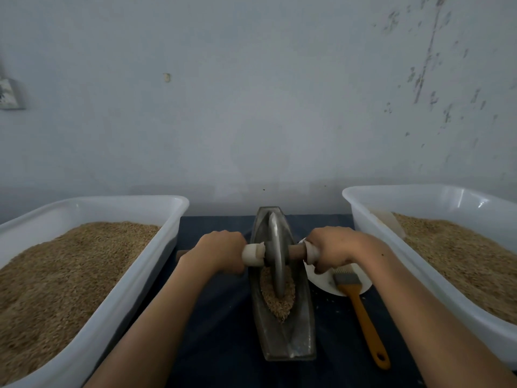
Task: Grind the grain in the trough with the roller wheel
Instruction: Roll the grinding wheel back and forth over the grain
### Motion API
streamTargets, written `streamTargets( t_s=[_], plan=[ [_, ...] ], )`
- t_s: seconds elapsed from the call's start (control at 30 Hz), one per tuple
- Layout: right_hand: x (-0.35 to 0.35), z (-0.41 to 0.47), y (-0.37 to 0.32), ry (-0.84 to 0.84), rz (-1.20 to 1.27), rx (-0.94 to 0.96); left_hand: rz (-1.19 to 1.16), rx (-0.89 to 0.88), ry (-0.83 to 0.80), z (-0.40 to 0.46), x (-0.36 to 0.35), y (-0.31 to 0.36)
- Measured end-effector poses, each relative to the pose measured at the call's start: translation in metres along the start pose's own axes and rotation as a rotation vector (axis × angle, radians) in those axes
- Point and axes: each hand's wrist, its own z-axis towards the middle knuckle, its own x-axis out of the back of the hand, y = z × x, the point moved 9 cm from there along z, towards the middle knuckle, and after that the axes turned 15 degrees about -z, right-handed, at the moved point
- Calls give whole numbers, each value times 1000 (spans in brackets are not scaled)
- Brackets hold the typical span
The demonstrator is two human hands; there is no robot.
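A: Nearest are the two bare forearms, coming in from the near corners. The left hand (221, 252) is curled round the left end of the wooden axle (297, 250), the right hand (334, 247) round the right end, each beside a pale sleeve on the axle.

B: And the wheel?

A: The grey metal disc-shaped roller wheel (275, 256) stands upright between the hands, its rim down in the long, boat-shaped grey metal trough (282, 340). The trough's long axis runs near to far, straight away from the body; the axle crosses it left to right. Both hands sit about equally far from the wheel, so neither is nearer.

B: The grain?

A: The brown grain (278, 299) lies heaped in the trough just on the near side of the wheel. I'd judge the next stroke must roll towards the body to catch it.

B: Any writing?

A: None readable. A white plastic tub (156, 247) of grain on the left, another (372, 219) on the right, and an orange-handled brush (361, 309) lying across a white plate (321, 284).
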Motion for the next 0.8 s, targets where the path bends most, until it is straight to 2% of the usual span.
streamTargets(
  t_s=[0.1, 0.27, 0.37, 0.47, 0.6, 0.67, 0.73, 0.8],
  plan=[
    [8, 3, 1, 128, -62, -30, 26, -3, 97, 1, 7, 2],
    [23, 1, 4, 533, -70, -148, 68, -77, 457, -4, 22, 9],
    [25, 3, 4, 625, -103, -182, 32, -102, 519, -5, 21, 7],
    [23, 6, 6, 543, -103, -136, 59, -95, 457, -2, 21, 7],
    [10, 7, 4, 216, -78, -49, 71, -62, 224, 4, 15, 4],
    [7, 4, 3, 103, -67, -28, 31, -42, 104, 3, 8, 0],
    [8, 3, 0, 85, -80, -25, -7, -23, 58, 2, 5, -2],
    [12, 3, 0, 142, -96, -40, -6, -16, 87, 2, 6, -2]
  ],
)
